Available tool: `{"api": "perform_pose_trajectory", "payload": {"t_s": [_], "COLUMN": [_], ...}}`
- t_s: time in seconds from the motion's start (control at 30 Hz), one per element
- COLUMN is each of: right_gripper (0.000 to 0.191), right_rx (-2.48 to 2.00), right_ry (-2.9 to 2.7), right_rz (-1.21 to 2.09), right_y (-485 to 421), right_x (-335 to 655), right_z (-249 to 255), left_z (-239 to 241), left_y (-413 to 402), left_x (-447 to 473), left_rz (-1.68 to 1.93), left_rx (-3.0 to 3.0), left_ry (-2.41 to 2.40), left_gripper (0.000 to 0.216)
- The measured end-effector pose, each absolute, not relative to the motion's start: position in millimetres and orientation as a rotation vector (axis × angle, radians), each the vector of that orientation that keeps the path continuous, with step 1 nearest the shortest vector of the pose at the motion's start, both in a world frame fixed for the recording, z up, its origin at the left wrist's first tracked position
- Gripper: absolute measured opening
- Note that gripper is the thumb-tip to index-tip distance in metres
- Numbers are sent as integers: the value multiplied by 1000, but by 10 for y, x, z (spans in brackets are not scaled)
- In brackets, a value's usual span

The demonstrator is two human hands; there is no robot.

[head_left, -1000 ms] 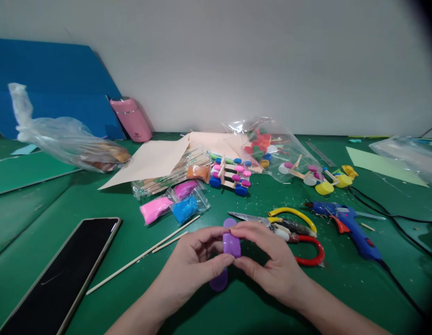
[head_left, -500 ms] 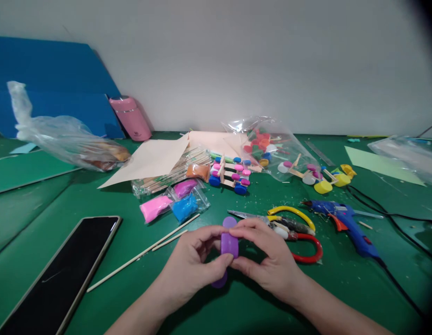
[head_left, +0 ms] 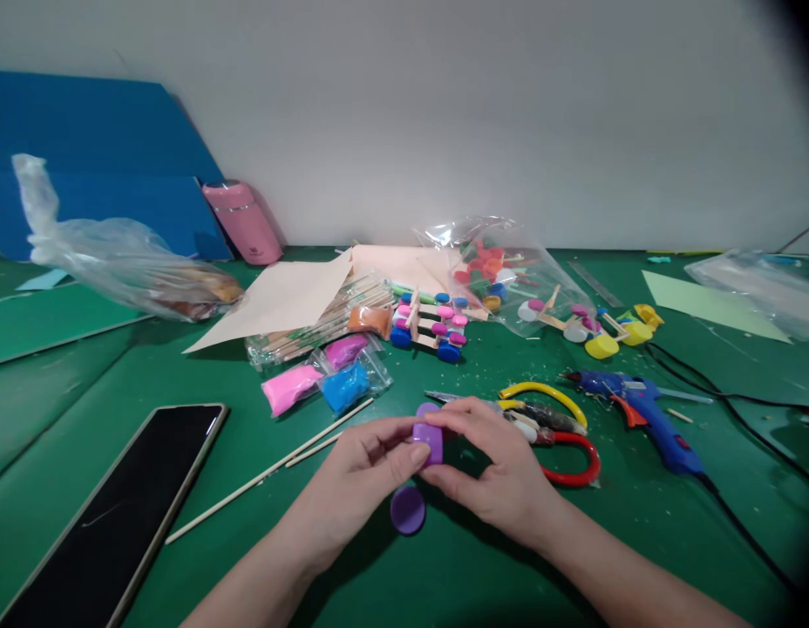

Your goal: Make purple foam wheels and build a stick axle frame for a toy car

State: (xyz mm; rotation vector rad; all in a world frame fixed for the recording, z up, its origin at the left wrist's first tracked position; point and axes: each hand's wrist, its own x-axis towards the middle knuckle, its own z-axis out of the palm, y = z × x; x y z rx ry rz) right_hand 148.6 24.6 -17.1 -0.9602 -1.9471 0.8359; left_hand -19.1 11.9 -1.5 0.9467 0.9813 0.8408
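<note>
Between the fingertips of both hands is a purple bottle cap, partly covered by the fingers. My left hand pinches it from the left, with the thumb on its lower side. From the right, my right hand grips it with thumb and forefinger. A second purple cap lies on the green table just below the hands. Another purple cap shows behind the fingers, partly hidden. Scissors with red and yellow handles lie beyond my right hand, and thin wooden sticks are left of my left hand.
A blue hot glue gun with a black cord lies at right. A phone is at left. Farther back are clay packets, a small stick-and-cap model, yellow caps, a clear bag and a pink flask.
The held cap has tilted and risen slightly in the fingers. My left thumb has moved up, so the purple cap on the table below shows more fully.
</note>
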Motion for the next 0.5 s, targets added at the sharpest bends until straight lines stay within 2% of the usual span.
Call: {"api": "perform_pose_trajectory", "payload": {"t_s": [0.5], "right_gripper": [40], "right_rx": [-945], "right_ry": [-1932], "right_rz": [889], "right_y": [256], "right_x": [1496], "right_z": [-162], "left_z": [1], "left_y": [134], "left_x": [-236], "left_rz": [770], "left_rx": [952], "left_ry": [937], "left_gripper": [29]}}
